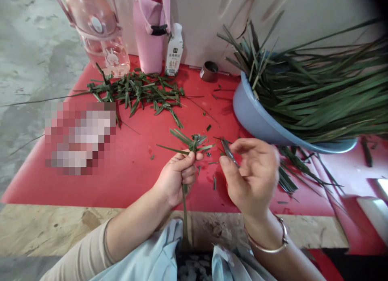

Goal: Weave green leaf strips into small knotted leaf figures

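left hand (pixel 178 174): fingers pinching woven leaf piece (pixel 194 143), stem trailing below fist | right hand (pixel 253 174): fingers pinching scissors (pixel 228 149), tip just beside leaf piece

Head camera looks steeply down, close over the red table (pixel 121 172).

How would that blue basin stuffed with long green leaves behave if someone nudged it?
The blue basin already sits tilted, so it would probably rock or tip further rather than slide flat. The long leaves overhang its rim toward one side, likely pulling it that way. The leaves look thin and light, so the whole thing is probably easy to shift.
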`<state>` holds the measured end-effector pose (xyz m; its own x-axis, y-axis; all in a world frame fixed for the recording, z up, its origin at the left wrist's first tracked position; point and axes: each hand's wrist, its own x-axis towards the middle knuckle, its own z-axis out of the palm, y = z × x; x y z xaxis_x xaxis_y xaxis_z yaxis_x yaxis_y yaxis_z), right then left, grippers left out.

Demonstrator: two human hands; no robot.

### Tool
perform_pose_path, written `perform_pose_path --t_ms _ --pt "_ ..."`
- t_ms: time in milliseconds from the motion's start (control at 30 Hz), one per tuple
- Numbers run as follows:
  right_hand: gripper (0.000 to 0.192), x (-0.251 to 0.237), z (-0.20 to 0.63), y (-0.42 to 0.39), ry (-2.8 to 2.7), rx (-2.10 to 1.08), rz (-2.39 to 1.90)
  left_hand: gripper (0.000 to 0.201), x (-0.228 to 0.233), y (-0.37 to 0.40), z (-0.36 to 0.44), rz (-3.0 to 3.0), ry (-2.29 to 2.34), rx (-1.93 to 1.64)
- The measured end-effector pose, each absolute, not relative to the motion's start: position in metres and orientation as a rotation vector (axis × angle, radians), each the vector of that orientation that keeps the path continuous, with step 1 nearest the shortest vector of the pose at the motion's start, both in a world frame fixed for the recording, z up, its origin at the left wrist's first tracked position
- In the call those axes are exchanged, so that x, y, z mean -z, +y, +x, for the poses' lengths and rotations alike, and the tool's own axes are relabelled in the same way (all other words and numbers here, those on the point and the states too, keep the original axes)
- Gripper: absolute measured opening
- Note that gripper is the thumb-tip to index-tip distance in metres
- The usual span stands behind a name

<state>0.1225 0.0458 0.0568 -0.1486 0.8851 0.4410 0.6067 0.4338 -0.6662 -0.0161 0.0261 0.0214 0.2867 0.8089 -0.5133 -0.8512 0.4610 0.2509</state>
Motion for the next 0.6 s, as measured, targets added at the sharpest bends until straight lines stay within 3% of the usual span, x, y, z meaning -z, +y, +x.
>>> perform_pose_path --t_ms 133,367,467,600 --pt "0.024 -0.045 0.118 0.048 -1.825 -0.921 -1.316 0.019 -0.019 0.026 -0.014 -0.153 0.568 -1.094" --pt "0.009 -0.034 0.129 0.071 -1.725 -1.440 -1.125 0.021 -0.012 0.028 -0.009 -0.133 0.687 -1.042" --pt "0.002 -0.026 0.131 0.074 -1.709 -1.387 -1.094 0.021 -0.012 0.029 -0.007 -0.095 0.740 -1.006" --pt "0.008 -0.017 0.128 0.070 -1.682 -1.108 -1.095 0.021 -0.013 0.027 -0.004 -0.008 0.867 -1.020"
